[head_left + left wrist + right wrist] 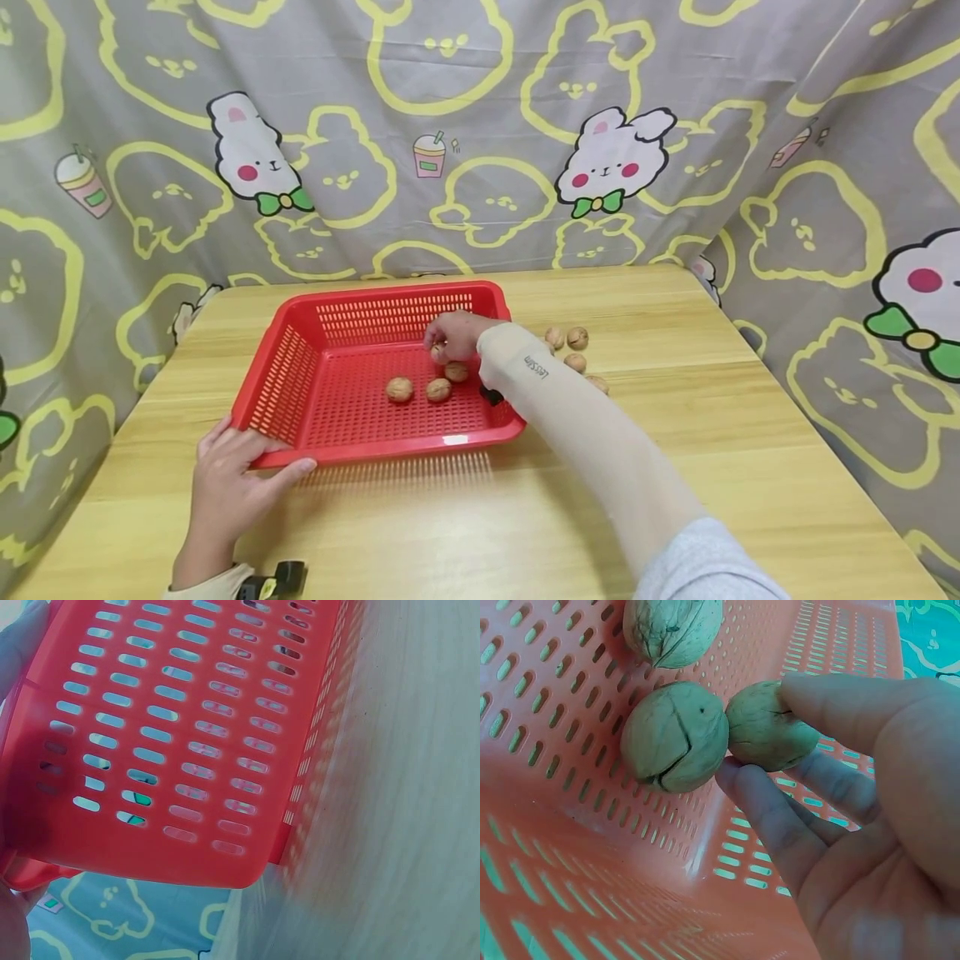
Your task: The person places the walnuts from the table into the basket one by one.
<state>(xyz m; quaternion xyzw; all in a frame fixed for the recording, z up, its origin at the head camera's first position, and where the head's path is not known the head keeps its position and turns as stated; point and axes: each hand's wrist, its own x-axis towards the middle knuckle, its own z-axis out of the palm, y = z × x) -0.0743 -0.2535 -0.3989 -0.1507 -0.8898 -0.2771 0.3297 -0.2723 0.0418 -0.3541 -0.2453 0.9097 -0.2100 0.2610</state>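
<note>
Head view: forward-down; wrist views: close; shared: red basket [375, 451].

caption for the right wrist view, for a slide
Right hand pinching a walnut beside two more walnuts in a red slotted basket.

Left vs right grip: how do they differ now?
- Left grip holds the basket; right grip pinches a walnut.
- Left is at the basket's near-left corner; right is inside it, among other walnuts.

Shared: bare fingers, beige sleeve at the wrist.
</note>
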